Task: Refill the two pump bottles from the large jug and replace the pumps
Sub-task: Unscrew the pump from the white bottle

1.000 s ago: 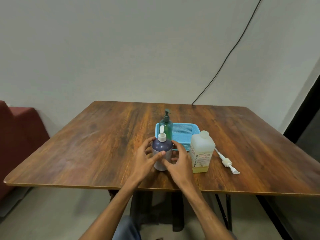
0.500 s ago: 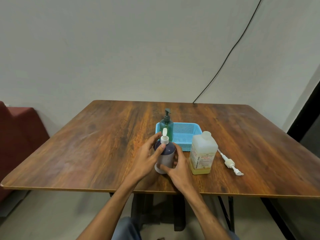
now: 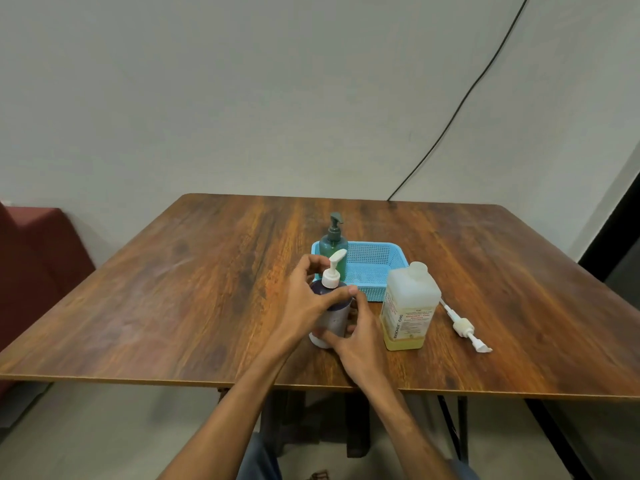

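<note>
A dark purple pump bottle (image 3: pixel 335 315) with a white pump head (image 3: pixel 333 270) stands near the table's front, tilted slightly. My left hand (image 3: pixel 309 299) curls around its shoulder just below the pump. My right hand (image 3: pixel 360 336) grips its lower body from the right. A green pump bottle (image 3: pixel 333 244) with a dark pump stands in the left corner of a blue basket (image 3: pixel 377 268). The large translucent jug (image 3: pixel 408 308), with a little yellow liquid at the bottom, stands to the right of my hands. A loose white pump (image 3: pixel 464 327) with its tube lies on the table right of the jug.
The wooden table (image 3: pixel 173 289) fills the view, its front edge close to me. A black cable (image 3: pixel 460 102) runs down the wall to the table's back edge. A red seat (image 3: pixel 31 254) stands at the left.
The purple bottle has been pulled a little nearer and tilted. My left hand has moved up to its shoulder under the pump, and my right hand has slid down to its base.
</note>
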